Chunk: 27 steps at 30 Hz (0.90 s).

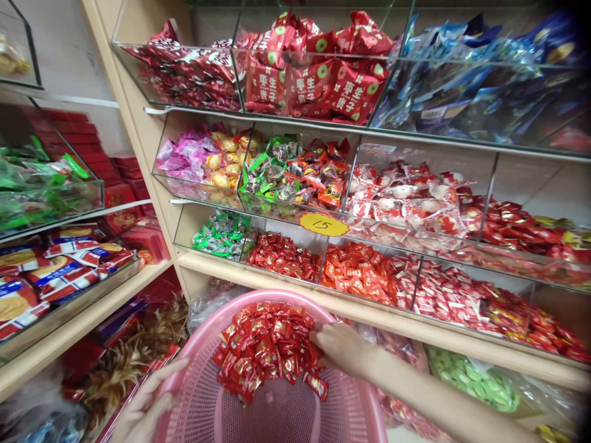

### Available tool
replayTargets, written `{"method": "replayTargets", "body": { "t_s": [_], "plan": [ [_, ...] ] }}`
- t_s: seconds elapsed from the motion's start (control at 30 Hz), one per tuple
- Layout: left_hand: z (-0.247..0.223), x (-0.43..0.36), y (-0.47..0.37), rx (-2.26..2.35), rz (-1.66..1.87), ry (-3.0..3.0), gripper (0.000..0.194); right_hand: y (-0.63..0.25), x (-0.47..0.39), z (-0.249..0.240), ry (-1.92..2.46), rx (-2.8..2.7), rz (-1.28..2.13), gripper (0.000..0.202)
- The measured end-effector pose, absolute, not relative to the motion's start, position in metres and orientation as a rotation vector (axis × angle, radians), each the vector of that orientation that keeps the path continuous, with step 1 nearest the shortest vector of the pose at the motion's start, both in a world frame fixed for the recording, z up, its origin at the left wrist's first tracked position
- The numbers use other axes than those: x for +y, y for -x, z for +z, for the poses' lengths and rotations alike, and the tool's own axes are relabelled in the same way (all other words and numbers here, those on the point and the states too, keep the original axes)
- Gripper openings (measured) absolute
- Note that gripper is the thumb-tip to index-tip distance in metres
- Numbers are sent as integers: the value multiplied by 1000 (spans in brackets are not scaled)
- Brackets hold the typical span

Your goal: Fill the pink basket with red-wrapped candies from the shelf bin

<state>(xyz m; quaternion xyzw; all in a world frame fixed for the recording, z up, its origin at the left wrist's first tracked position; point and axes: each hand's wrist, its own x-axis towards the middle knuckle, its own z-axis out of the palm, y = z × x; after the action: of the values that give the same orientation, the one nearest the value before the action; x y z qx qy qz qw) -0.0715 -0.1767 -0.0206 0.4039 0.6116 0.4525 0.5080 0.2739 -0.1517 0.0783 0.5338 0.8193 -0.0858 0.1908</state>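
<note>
A pink plastic basket (341, 400) with perforated sides stands in front of me below the shelves. Many red-wrapped candies (272, 344) are heaped toward its far side, while part of its bottom shows bare nearer to me. My right hand (335, 346) reaches into the basket from the right. Its fingers are curled against the right edge of the heap, and the fingertips are partly hidden among the wrappers. My left hand (150, 400) is at the basket's left rim, slightly blurred, with its fingers stretched out and apart.
Clear divided bins of wrapped sweets fill the shelves ahead, including small red candies (284, 255) and orange-red packets (360, 271). A yellow tag (324, 224) reads 15. Packaged biscuits (69, 264) lie on the left shelf. Bagged green sweets (471, 378) sit below, right.
</note>
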Motion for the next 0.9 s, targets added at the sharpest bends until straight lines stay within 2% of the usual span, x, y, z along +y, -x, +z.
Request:
{"method": "replayTargets", "body": {
  "t_s": [0.2,0.57,0.9],
  "plan": [
    [-17,-176,71,1466,1102,-959,63,-267,-154,59,-1489,2279,-61,24],
    [-11,-177,69,1466,1113,-936,61,-259,-149,53,-1558,2186,-48,30],
    [-8,-176,66,1462,1098,-927,59,-261,-158,53,-1704,2210,25,22]
  ]
}}
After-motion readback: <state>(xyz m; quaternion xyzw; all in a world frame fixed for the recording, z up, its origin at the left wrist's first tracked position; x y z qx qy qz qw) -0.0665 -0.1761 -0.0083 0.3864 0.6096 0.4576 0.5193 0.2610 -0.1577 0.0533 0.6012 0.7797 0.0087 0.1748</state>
